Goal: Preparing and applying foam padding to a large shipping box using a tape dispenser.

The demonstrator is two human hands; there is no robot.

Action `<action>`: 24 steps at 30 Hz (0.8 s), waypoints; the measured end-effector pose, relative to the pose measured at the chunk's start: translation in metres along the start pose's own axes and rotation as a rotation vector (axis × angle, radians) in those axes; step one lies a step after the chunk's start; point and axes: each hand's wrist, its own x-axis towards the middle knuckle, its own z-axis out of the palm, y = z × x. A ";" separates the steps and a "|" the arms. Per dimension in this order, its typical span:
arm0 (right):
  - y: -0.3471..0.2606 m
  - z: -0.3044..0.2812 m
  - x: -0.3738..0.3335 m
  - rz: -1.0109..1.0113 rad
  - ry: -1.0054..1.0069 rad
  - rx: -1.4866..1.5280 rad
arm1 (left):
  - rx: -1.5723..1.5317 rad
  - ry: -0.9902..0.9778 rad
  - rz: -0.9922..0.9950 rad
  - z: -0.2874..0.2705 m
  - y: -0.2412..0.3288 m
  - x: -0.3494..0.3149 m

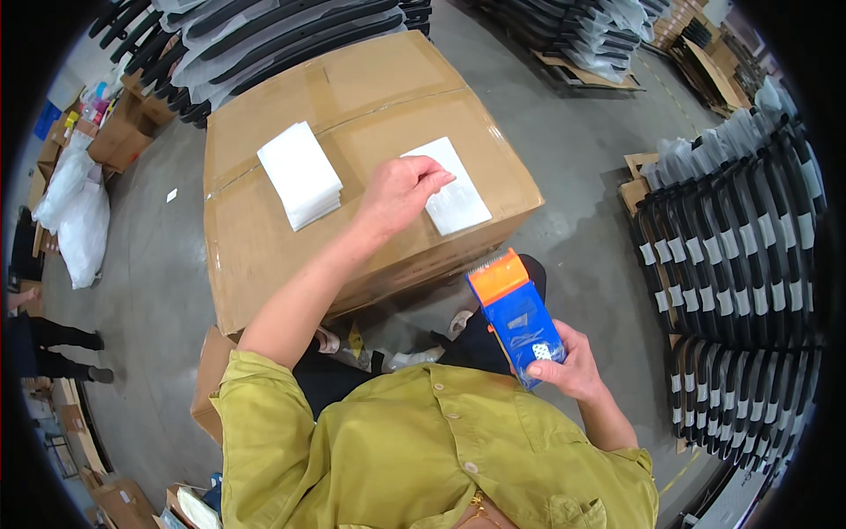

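My left hand [407, 189] is closed in a pinch above a white flat packet or sheet [460, 207]. Whatever its fingertips hold, if anything, is too small to make out. The packet lies on a large cardboard box [374, 79], close to the edge nearest me. To its left on the same box sits a neat stack of similar white packets [298, 176]. Away from the box, in front of my body, my right hand [573, 363] grips a blue and orange tape dispenser [520, 317]. Its toothed orange end points up towards the box.
Stacked black curved parts with clear wrapping [731, 247] stand on the right, and another such stack [291, 40] rises behind the box. A white plastic bag [79, 212] lies at the left. Another person's legs [62, 344] show at the far left.
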 end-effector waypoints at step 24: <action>-0.017 0.006 0.042 0.165 0.047 0.252 | -0.130 0.045 -0.311 0.000 -0.030 -0.047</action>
